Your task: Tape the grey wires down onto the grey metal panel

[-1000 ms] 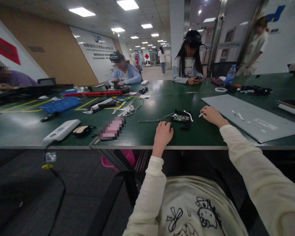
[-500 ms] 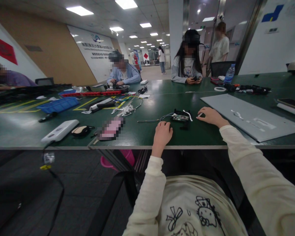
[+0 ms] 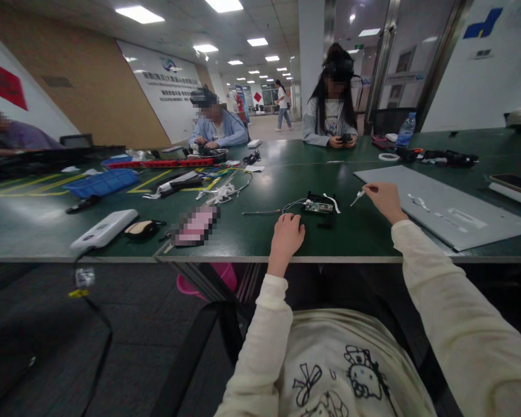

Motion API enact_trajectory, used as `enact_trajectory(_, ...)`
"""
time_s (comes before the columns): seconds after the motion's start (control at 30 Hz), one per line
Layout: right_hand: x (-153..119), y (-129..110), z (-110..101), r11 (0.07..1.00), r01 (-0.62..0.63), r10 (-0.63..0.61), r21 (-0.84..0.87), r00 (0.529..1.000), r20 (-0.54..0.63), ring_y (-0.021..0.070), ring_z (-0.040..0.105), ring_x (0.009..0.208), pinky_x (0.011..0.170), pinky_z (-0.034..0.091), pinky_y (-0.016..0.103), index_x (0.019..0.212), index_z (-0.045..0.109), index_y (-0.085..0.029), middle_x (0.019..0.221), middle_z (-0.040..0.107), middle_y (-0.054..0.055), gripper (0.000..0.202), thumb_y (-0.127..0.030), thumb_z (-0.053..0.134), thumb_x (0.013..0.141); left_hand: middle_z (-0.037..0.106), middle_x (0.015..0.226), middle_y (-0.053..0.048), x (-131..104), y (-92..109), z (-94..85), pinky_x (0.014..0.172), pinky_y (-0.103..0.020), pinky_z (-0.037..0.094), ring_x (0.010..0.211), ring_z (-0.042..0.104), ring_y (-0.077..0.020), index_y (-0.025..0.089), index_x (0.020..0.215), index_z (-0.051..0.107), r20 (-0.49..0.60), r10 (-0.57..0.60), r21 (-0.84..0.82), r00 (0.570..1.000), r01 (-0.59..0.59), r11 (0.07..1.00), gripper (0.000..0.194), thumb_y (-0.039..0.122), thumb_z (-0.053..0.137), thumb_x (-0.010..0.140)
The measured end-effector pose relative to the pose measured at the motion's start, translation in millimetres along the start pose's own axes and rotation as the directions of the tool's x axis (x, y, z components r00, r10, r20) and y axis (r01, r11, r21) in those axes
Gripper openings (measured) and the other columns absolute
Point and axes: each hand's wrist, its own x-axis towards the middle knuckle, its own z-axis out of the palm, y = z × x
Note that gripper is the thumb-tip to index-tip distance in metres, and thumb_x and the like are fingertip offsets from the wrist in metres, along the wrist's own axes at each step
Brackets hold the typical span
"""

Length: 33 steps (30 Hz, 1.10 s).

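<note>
My right hand [image 3: 382,200] is raised over the left edge of a grey panel [image 3: 421,200], thumb and finger pinched on a small white strip [image 3: 356,198] that hangs down to the left. My left hand [image 3: 287,236] rests on the green table [image 3: 234,240] near its front edge, fingers loosely spread and holding nothing that I can see. Just beyond its fingertips lie grey cables [image 3: 263,213] leading to a small circuit board [image 3: 319,207] with black parts around it. Another white strip [image 3: 331,201] curls beside the board.
To the left lie a pink phone-like object [image 3: 196,226], a computer mouse [image 3: 141,229], a white power bank [image 3: 105,229] and a blue tray [image 3: 101,184]. Tangled white strips [image 3: 221,194] lie farther back. A water bottle [image 3: 405,130] stands at the back right. Co-workers sit across the table.
My right hand has lifted and moved right, away from the board, with the white strip now showing in its pinch. My left hand has stayed put. People in the background have moved.
</note>
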Motion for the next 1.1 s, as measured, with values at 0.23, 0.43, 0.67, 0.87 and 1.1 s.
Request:
enact_trajectory(0.23, -2.5, -4.6, 1.0, 0.994, 0.065, -0.071, 0.091, 0.996, 0.059, 0.0215, 0.067, 0.078, 0.075, 0.047, 0.031, 0.092, 0.076, -0.019, 0.087, 0.074, 0.006, 0.030, -0.039, 0.055, 0.085, 0.057, 0.119, -0.014, 1.1, 0.0, 0.4, 0.101, -0.041, 0.042, 0.118, 0.049, -0.0255, 0.015, 0.115, 0.058, -0.009, 0.008, 0.003, 1.000, -0.008, 1.000, 0.028, 0.024, 0.045, 0.093)
enact_trajectory(0.43, -0.2, -4.0, 7.3, 0.995, 0.032, -0.043, 0.093, 0.992, 0.119, 0.0213, 0.065, 0.079, 0.075, 0.044, 0.030, 0.093, 0.076, -0.018, 0.088, 0.073, 0.008, 0.043, -0.047, 0.044, 0.092, 0.057, 0.121, -0.014, 1.0, 0.1, -0.2, 0.101, -0.042, 0.041, 0.119, 0.049, -0.0264, 0.015, 0.116, 0.058, -0.005, 0.007, -0.001, 1.000, -0.007, 1.000, 0.028, 0.024, 0.044, 0.093)
enact_trajectory(0.67, 3.5, 7.4, 22.7, 0.999, -0.028, 0.035, -0.032, 0.963, 0.268, 0.0220, 0.064, 0.086, 0.081, 0.045, 0.031, 0.106, 0.072, -0.013, 0.099, 0.070, 0.014, 0.051, -0.055, 0.049, 0.088, 0.057, 0.121, -0.014, -0.4, 0.0, 1.7, 0.100, -0.041, 0.042, 0.118, 0.049, -0.0260, 0.015, 0.116, 0.058, -0.017, 0.014, 0.004, 1.000, -0.014, 1.000, 0.028, 0.025, 0.043, 0.094)
enact_trajectory(0.87, 5.8, 3.6, 32.2, 0.987, -0.048, 0.091, -0.153, 0.954, 0.287, 0.0242, 0.065, 0.091, 0.082, 0.047, 0.031, 0.102, 0.074, -0.014, 0.099, 0.070, 0.013, 0.038, -0.043, 0.061, 0.082, 0.057, 0.121, -0.013, -1.7, 0.0, 2.1, 0.101, -0.041, 0.042, 0.118, 0.049, -0.0257, 0.015, 0.116, 0.058, -0.027, 0.024, 0.011, 0.999, -0.024, 1.000, 0.028, 0.024, 0.043, 0.094)
enact_trajectory(1.1, 7.0, -3.5, 31.8, 0.979, -0.198, 0.203, -0.048, 0.955, 0.217, 0.0236, 0.068, 0.089, 0.083, 0.048, 0.030, 0.090, 0.076, -0.016, 0.093, 0.073, 0.010, 0.022, -0.023, 0.062, 0.075, 0.058, 0.119, -0.013, -1.4, 1.7, 1.2, 0.100, -0.040, 0.042, 0.117, 0.050, -0.0251, 0.016, 0.115, 0.058, -0.020, 0.011, 0.023, 1.000, -0.011, 1.000, 0.027, 0.023, 0.045, 0.093)
